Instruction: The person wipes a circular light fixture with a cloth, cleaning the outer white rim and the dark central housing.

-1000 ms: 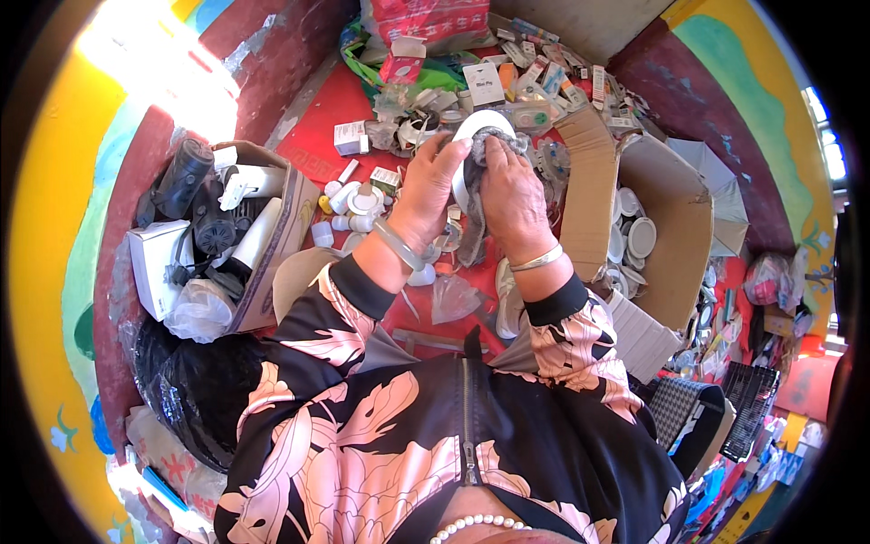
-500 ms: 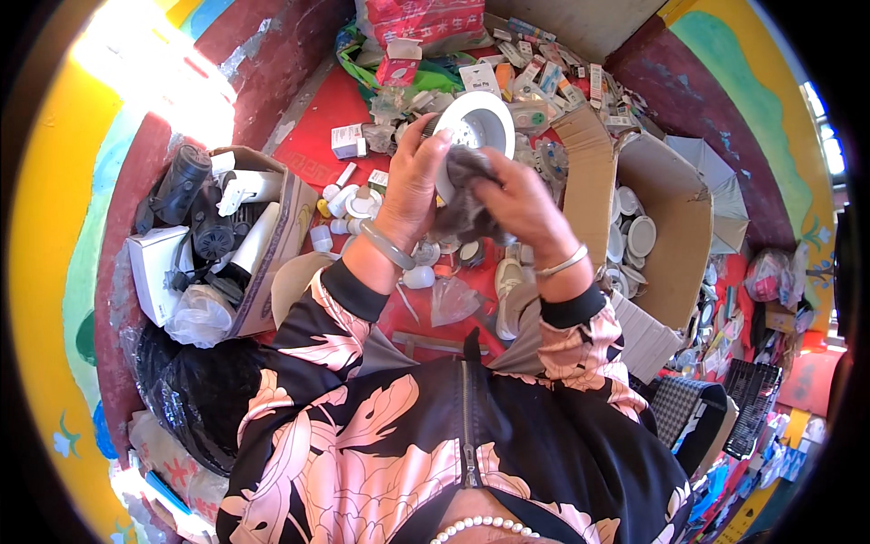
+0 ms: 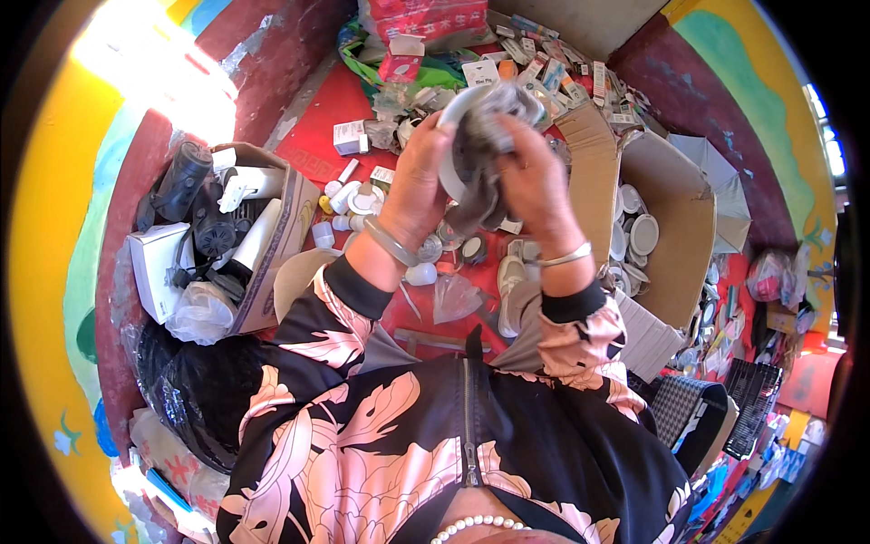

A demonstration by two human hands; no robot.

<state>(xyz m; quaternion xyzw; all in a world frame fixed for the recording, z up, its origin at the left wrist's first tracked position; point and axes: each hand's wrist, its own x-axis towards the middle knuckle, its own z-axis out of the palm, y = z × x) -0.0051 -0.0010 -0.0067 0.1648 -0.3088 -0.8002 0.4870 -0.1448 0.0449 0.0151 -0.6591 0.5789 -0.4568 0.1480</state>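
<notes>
We steady a round white lamp housing (image 3: pixel 460 118) in our left hand (image 3: pixel 419 177) while our right hand's (image 3: pixel 533 177) fingers (image 3: pixel 521 136) clench a grey rag (image 3: pixel 485 150) against it, wiping above the cluttered red floor (image 3: pixel 313 136).

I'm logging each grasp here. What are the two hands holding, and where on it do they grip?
The left hand grips a white round disc-shaped part by its left rim. The right hand presses a grey cloth against its face.
</notes>
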